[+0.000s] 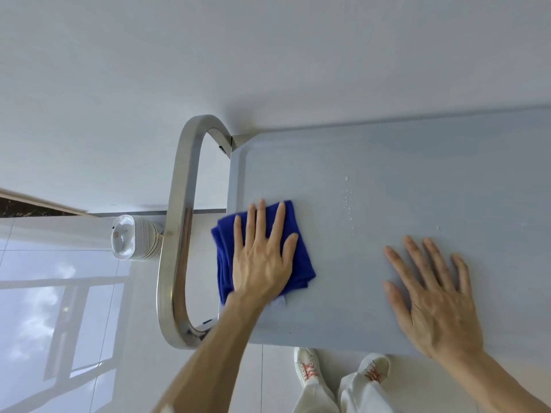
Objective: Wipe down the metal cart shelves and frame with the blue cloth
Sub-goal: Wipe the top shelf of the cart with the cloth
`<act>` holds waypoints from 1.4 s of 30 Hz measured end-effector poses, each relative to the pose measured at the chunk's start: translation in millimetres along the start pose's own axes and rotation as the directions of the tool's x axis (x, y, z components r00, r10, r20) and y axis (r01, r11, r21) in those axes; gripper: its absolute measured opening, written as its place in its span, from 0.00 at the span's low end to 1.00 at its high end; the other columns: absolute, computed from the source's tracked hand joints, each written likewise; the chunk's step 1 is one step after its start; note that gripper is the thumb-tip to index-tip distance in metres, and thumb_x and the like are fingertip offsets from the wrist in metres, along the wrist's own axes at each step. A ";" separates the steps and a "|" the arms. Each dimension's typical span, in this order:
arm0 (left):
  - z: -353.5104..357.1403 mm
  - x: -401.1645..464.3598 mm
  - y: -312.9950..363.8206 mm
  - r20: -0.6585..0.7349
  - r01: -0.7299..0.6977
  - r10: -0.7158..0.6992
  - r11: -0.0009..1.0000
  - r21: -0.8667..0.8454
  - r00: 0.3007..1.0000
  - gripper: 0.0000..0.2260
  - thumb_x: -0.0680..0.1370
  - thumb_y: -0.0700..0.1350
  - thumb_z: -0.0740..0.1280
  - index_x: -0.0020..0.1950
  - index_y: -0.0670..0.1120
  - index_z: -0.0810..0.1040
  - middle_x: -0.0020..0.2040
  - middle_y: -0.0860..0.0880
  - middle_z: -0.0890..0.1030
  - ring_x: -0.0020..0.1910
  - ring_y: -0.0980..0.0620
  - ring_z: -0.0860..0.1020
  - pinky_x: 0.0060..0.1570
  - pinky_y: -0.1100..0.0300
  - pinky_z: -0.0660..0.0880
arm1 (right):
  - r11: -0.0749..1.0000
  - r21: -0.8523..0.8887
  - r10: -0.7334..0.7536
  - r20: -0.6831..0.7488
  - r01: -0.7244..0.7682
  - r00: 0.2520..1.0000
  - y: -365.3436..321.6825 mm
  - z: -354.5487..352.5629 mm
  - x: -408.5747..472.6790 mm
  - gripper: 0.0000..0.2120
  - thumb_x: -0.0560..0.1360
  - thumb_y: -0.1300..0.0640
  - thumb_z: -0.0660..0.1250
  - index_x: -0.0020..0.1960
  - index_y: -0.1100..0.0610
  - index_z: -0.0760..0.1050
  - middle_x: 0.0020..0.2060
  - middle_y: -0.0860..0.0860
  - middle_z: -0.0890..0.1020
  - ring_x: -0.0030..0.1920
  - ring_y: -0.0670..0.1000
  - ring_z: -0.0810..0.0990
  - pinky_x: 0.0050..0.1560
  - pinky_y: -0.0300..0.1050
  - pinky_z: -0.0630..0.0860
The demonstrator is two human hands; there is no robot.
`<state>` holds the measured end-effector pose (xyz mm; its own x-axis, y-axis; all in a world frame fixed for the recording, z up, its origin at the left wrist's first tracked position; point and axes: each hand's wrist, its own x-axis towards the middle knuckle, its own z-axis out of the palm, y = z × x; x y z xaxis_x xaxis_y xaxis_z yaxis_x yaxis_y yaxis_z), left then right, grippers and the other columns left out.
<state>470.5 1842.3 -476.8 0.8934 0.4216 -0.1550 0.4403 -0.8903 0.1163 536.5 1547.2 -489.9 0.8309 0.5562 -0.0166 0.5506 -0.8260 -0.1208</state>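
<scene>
left hand (262,260) flat on blue cloth (298,263) at shelf (417,174) handle end | right hand (435,299) flat, empty | droplets (348,201) between, nearer the cloth

A plain white wall (268,49) rises behind. The glossy pale tiled floor (59,293) mirrors a window frame and cloudy sky. A dark strip with a wooden edge (32,205) runs along the far left, where the floor begins.

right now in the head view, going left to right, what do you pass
stack of dishes → cart handle → blue cloth under the left hand → water droplets → right hand flat on the shelf
</scene>
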 end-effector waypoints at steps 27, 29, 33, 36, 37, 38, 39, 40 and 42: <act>-8.9 161.0 49.3 -0.129 0.137 -0.147 0.987 -0.083 0.981 0.27 0.83 0.60 0.44 0.82 0.54 0.51 0.81 0.47 0.54 0.80 0.44 0.49 0.77 0.39 0.45 | 0.999 -0.007 -0.037 -0.187 0.036 0.982 -0.5 11.1 2.2 0.25 0.80 0.43 0.56 0.74 0.51 0.71 0.75 0.54 0.69 0.75 0.60 0.68 0.71 0.71 0.62; -5.0 156.4 72.6 -0.138 0.104 -0.115 0.991 -0.083 0.984 0.28 0.83 0.59 0.45 0.82 0.53 0.52 0.82 0.47 0.54 0.80 0.43 0.50 0.76 0.38 0.45 | 0.999 -0.008 -0.038 -0.175 0.037 0.984 -2.7 8.0 1.8 0.25 0.79 0.44 0.57 0.74 0.51 0.71 0.75 0.55 0.70 0.74 0.61 0.68 0.71 0.71 0.63; 4.4 136.7 137.6 -0.133 -0.192 0.185 0.981 -0.040 0.974 0.27 0.83 0.59 0.47 0.81 0.53 0.54 0.81 0.47 0.56 0.80 0.44 0.51 0.76 0.38 0.45 | 1.000 0.003 -0.018 -0.149 0.019 0.989 -3.9 2.1 2.4 0.26 0.78 0.44 0.58 0.73 0.51 0.71 0.75 0.55 0.70 0.74 0.61 0.69 0.70 0.71 0.63; 10.2 124.8 151.3 -0.095 -0.303 0.299 0.952 -0.031 0.949 0.26 0.83 0.60 0.48 0.81 0.54 0.55 0.81 0.48 0.57 0.80 0.46 0.52 0.77 0.40 0.46 | 1.000 0.004 -0.012 -0.122 0.013 0.992 -4.8 1.5 1.5 0.27 0.78 0.43 0.57 0.74 0.51 0.71 0.75 0.54 0.69 0.74 0.61 0.68 0.70 0.70 0.64; 8.9 126.1 143.1 -0.106 -0.327 0.322 0.945 -0.025 0.941 0.26 0.83 0.60 0.49 0.80 0.55 0.56 0.81 0.49 0.58 0.80 0.46 0.53 0.77 0.41 0.47 | 1.000 0.014 -0.013 -0.133 0.015 0.991 -5.3 1.2 2.5 0.26 0.78 0.43 0.57 0.74 0.51 0.71 0.75 0.54 0.70 0.74 0.60 0.69 0.70 0.70 0.64; 6.6 129.1 131.7 -0.127 -0.347 0.342 0.938 -0.019 0.931 0.26 0.82 0.61 0.51 0.80 0.56 0.58 0.80 0.50 0.60 0.80 0.47 0.55 0.77 0.42 0.49 | 1.000 0.022 -0.010 -0.149 0.013 0.989 -5.2 1.0 2.9 0.26 0.78 0.43 0.57 0.73 0.51 0.72 0.75 0.54 0.70 0.74 0.60 0.69 0.70 0.70 0.64; 4.4 132.9 118.0 -0.157 -0.349 0.342 0.937 -0.012 0.926 0.26 0.82 0.61 0.52 0.80 0.56 0.60 0.80 0.50 0.61 0.79 0.48 0.57 0.77 0.43 0.51 | 1.000 0.024 -0.006 -0.161 0.010 0.987 -4.6 1.1 3.0 0.26 0.78 0.44 0.58 0.73 0.51 0.72 0.74 0.54 0.70 0.74 0.60 0.69 0.70 0.70 0.64; 2.1 136.7 102.4 -0.185 -0.314 0.307 0.949 -0.006 0.933 0.26 0.82 0.61 0.53 0.79 0.57 0.61 0.79 0.50 0.62 0.79 0.48 0.58 0.77 0.44 0.52 | 1.000 0.026 -0.003 -0.166 0.008 0.986 -4.5 1.1 2.4 0.26 0.78 0.44 0.58 0.73 0.51 0.72 0.74 0.54 0.70 0.74 0.60 0.69 0.70 0.70 0.64; -2.0 144.2 74.2 -0.201 -0.157 0.151 0.988 -0.013 0.968 0.26 0.82 0.62 0.51 0.80 0.58 0.59 0.80 0.51 0.60 0.80 0.48 0.56 0.77 0.45 0.51 | 0.999 0.042 -0.001 -0.170 0.009 0.986 -4.4 1.1 1.3 0.26 0.78 0.43 0.58 0.73 0.50 0.72 0.74 0.53 0.70 0.74 0.60 0.69 0.70 0.70 0.64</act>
<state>632.1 1837.3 -488.6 0.9492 0.3081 0.0646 0.2958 -0.9431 0.1516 535.1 1551.7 -490.5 0.8318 0.5338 0.1521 0.5538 -0.8167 -0.1621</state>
